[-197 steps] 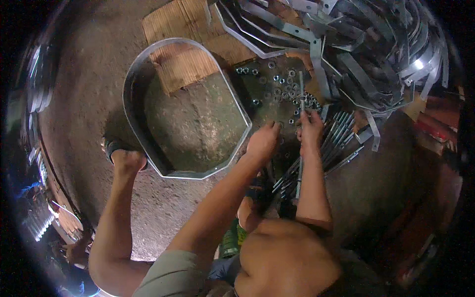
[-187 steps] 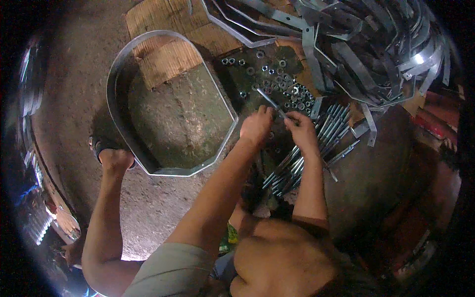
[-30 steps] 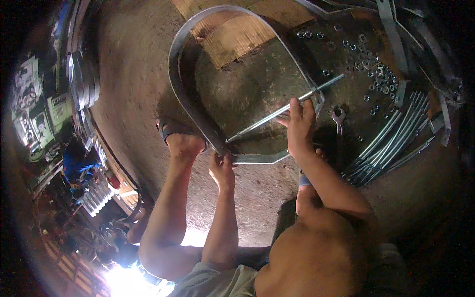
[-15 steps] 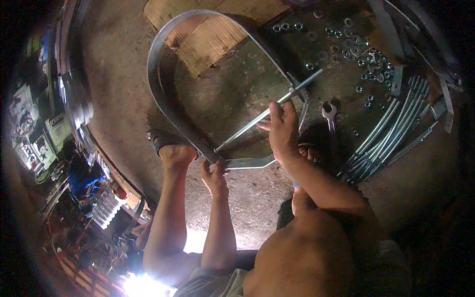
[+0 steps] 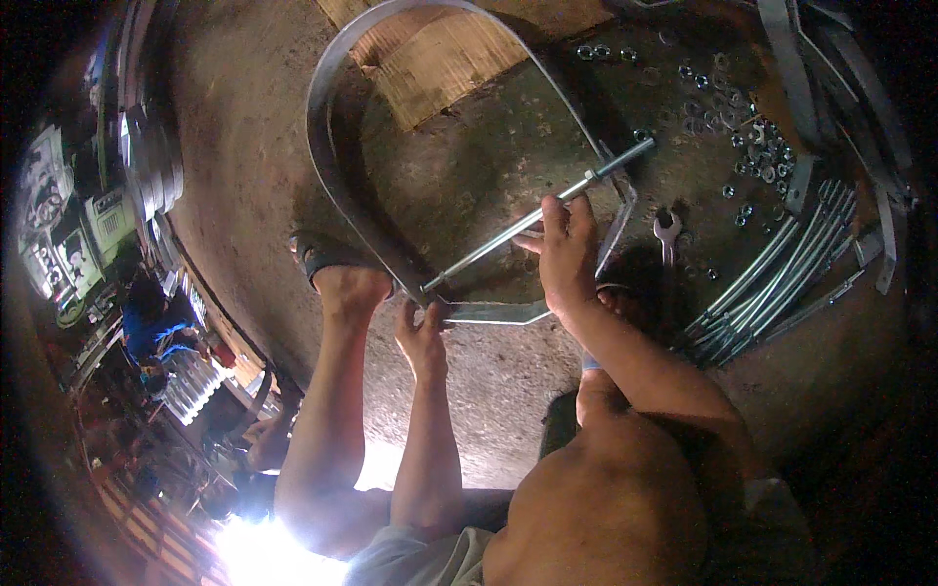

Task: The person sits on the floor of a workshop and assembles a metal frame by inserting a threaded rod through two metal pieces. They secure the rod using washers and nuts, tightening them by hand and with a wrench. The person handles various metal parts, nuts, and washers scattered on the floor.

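Note:
A bent flat metal strap point(image 5: 322, 146) forms a large open hoop with angled ends on the floor. Across its opening runs a threaded rod point(image 5: 494, 244), its upper end passing the strap's right side, with a nut point(image 5: 589, 176) on it just short of the strap. The rod's lower end meets the strap's near-left corner. My right hand point(image 5: 570, 249) pinches the rod around its middle, thumb and fingers closed. At the near-left corner my left hand point(image 5: 422, 340) grips the strap with thumb and fingers.
An open-ended wrench point(image 5: 667, 230) lies right of my right hand. Loose nuts and washers point(image 5: 767, 156) scatter farther right, beside a bundle of threaded rods point(image 5: 782, 273). Cardboard point(image 5: 440, 73) lies beyond the hoop. Stacked bent straps point(image 5: 151, 166) stand left; bright light glares at lower left.
The view has shifted slightly. Less of the rod sticks out past the strap's right side, and the nut is farther from that side. The rod's lower end is nearer the corner.

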### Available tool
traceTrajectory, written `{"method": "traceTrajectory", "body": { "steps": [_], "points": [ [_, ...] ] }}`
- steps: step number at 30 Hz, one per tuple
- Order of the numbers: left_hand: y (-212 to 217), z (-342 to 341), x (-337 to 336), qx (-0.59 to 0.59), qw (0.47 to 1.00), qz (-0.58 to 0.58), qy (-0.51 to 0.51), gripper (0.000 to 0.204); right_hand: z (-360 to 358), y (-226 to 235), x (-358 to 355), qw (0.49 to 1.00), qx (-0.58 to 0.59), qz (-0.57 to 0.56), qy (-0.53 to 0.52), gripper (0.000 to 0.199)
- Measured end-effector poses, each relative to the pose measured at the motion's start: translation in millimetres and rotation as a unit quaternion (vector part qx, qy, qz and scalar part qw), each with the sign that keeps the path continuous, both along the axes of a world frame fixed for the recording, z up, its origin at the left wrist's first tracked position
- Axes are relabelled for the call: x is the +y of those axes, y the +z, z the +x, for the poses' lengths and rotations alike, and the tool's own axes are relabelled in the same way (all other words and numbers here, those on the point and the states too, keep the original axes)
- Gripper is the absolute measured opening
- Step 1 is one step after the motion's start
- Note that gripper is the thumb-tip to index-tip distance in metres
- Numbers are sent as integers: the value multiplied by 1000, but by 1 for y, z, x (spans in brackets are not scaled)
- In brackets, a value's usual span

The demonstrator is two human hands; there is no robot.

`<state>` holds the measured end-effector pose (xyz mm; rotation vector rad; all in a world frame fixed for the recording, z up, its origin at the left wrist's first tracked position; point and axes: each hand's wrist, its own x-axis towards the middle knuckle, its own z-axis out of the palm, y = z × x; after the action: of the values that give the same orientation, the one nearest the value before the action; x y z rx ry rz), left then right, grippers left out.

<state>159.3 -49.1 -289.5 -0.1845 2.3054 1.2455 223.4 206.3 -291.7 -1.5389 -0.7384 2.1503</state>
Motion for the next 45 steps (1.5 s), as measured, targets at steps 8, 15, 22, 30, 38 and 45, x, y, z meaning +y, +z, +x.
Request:
{"method": "traceTrajectory", "body": {
  "steps": [8, 15, 22, 30, 38, 45],
  "points": [
    [7, 0, 7, -31, 999, 17, 12, 35, -12, -4, 8, 994, -42, 51, 88, 14],
    [2, -1, -4, -62, 996, 56, 15, 36, 6, -20, 12, 990, 98, -39, 89, 14],
    [-2, -8, -5, -7, 999, 13, -44, 39, 0, -15, 2, 996, -62, 36, 55, 19],
    [4, -19, -5, -58, 997, 6, -50, 34, 14, -20, 4, 997, 66, -22, 46, 19],
    [0, -10, 1, 2, 998, -34, -57, 54, 8, -14, -10, 998, 19, -46, 39, 24],
    [-3, -1, -7, 0, 999, -33, -28, 66, -4, -8, -8, 997, 31, -46, 52, 25]
  ]
}}
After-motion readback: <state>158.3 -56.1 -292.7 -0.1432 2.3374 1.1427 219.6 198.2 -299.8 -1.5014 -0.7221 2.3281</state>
